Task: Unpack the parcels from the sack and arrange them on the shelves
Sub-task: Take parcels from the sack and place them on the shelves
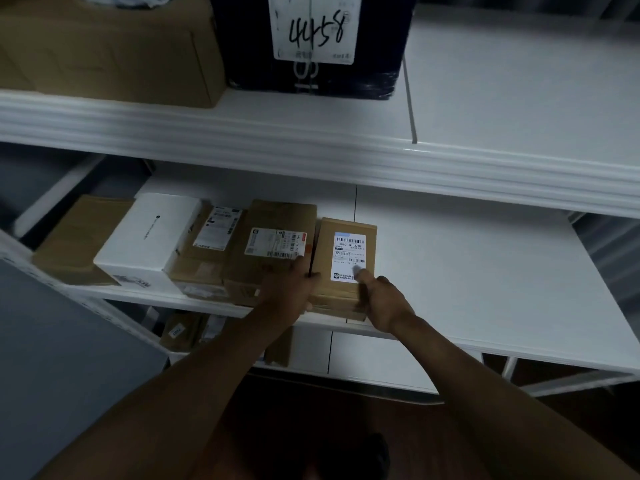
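On the middle shelf (pixel 485 289) of a white rack, a small brown box (pixel 341 271) with a white barcode label on top lies near the front edge, at the right end of a row of parcels. The person's left hand (pixel 287 289) grips its left side, fingers tucked down into the narrow gap between it and the neighbouring parcel. The right hand (pixel 384 303) holds the near right corner, thumb laid on top against the lower edge of the label; the other fingers are hidden behind the box, probably curled round its side. Just left of the held box, touching or nearly so, sits a larger brown carton (pixel 273 244) with a wide shipping label. Further left lies a flatter brown parcel (pixel 207 251), then a white box (pixel 149 237), and at the far left a plain brown carton (pixel 76 237) partly under the white one. The right half of this shelf is bare white board. On the upper shelf (pixel 502 98) stand a big brown carton (pixel 104 50) at the left and a dark wrapped parcel (pixel 311 43) bearing a white label with "4458" handwritten on it. On the lower shelf (pixel 377 362) a few small brown parcels (pixel 180 332) show dimly behind the left forearm.
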